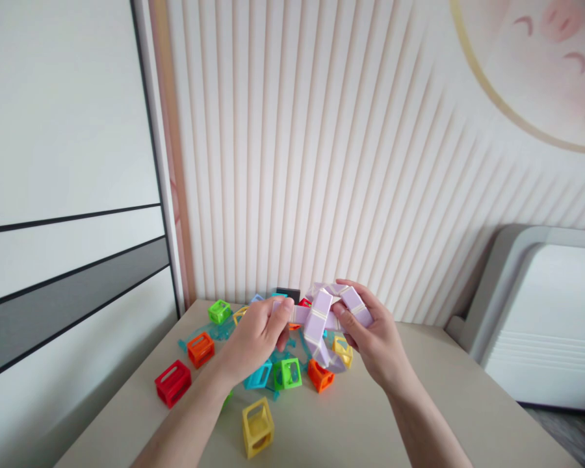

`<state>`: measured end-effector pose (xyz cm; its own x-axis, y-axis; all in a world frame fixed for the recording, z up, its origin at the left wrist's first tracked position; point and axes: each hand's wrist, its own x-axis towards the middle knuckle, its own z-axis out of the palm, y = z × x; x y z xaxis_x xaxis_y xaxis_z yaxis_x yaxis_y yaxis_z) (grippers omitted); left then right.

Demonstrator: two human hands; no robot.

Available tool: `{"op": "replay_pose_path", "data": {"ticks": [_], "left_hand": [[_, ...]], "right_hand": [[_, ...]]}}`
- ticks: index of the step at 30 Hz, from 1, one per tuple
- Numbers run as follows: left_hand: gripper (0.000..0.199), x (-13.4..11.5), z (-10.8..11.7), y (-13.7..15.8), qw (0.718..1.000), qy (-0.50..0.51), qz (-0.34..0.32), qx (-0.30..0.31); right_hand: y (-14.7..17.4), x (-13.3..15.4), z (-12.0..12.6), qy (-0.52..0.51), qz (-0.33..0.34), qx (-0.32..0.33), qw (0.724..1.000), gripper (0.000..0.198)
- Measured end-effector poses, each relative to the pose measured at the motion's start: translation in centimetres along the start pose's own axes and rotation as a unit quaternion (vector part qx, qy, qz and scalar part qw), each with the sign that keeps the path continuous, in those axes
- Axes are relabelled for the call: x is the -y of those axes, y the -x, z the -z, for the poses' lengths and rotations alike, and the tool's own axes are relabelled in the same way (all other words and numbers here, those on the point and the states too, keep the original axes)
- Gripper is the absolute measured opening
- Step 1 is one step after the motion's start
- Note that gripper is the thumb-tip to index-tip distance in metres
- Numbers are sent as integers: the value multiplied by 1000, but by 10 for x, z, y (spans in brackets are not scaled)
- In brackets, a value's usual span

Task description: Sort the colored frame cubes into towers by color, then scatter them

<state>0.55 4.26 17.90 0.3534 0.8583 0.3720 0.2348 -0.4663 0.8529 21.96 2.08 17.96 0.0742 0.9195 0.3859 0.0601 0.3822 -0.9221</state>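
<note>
Both my hands hold a lilac snake puzzle (318, 317), a chain of linked segments with pale lines between them, bent into a loop above the table. My left hand (268, 323) pinches its straight left end between thumb and fingers. My right hand (370, 331) is closed around the folded right part, thumb in front and fingers behind. One curved part hangs down between the hands, slightly blurred. Beneath and behind lie colourful hollow plastic blocks, among them a green block (287, 374), an orange block (320, 376) and a blue block (258, 376), partly covered by the hands and puzzle.
On the beige table (370, 432) are also a red block (173, 383), a yellow block (258, 428), another orange block (201, 350) and translucent teal pieces. A black object (288, 295) sits by the ribbed wall (283, 162). A white cabinet (68, 117) stands left, a grey-white panel (550, 312) right.
</note>
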Motion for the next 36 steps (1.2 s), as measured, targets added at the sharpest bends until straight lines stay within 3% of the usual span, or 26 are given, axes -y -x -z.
{"op": "replay_pose_path", "data": {"ticks": [9, 14, 18, 21, 27, 30, 36], "left_hand": [[36, 3, -19, 1, 970, -208, -121, -29], [31, 5, -16, -1, 968, -203, -142, -26], [24, 1, -8, -1, 975, -192, -113, -15], [22, -2, -8, -1, 973, -194, -123, -10], [23, 4, -18, 1, 965, -209, -160, 7], [22, 13, -23, 0, 942, -269, -202, 0], [29, 25, -29, -4, 858, -346, -375, -59]], "right_hand": [[-6, 1, -6, -120, -132, -29, 984, 51], [-4, 3, -2, -117, -91, 11, 989, 43], [-4, 6, 8, -51, -58, 64, 995, 51], [-5, 4, 9, -23, -52, 46, 997, 60], [-10, -10, 7, -113, -72, 55, 990, 67], [-13, -16, 4, -171, -103, 43, 979, 60], [-10, -6, -7, -187, -176, 63, 964, 50]]}}
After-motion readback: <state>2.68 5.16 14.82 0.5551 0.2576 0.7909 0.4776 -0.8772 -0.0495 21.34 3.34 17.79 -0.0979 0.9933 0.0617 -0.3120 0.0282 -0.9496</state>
